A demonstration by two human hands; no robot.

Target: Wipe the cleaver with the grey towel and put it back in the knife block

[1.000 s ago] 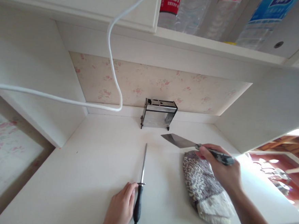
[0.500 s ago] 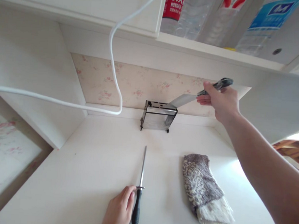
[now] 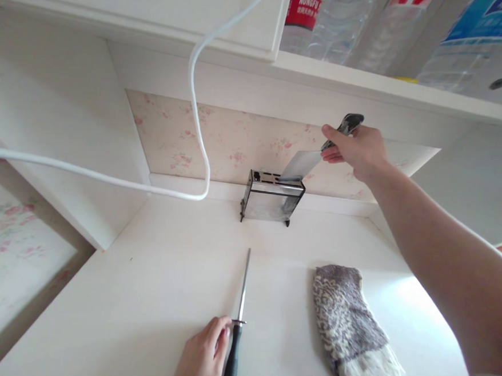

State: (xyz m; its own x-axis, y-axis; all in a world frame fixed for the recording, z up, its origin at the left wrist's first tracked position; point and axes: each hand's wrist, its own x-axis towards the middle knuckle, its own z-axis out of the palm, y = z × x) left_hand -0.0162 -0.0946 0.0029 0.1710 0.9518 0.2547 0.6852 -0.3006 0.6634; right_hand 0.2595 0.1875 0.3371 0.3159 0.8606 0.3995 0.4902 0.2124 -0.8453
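Observation:
My right hand [image 3: 357, 149] is closed round the dark handle of a wide-bladed knife [image 3: 299, 165]. The blade tilts down to the left, its tip at the top of a shiny metal knife holder [image 3: 271, 197] standing against the back wall. My left hand [image 3: 201, 357] lies at the near edge of the white counter [image 3: 149, 284], fingers curled against the black handle of a sharpening steel [image 3: 238, 330]. The steel lies flat, its rod pointing toward the holder.
A folded grey and cream patterned cloth [image 3: 353, 327] lies on the counter to the right. A white cable [image 3: 195, 121] hangs in a loop across the left. Plastic water bottles [image 3: 331, 19] stand on the shelf overhead. Flowered wallpaper backs the niche.
My right hand lifted the knife from above the cloth up to the back wall and brought the blade tip down onto the holder's top. My left hand stayed by the steel.

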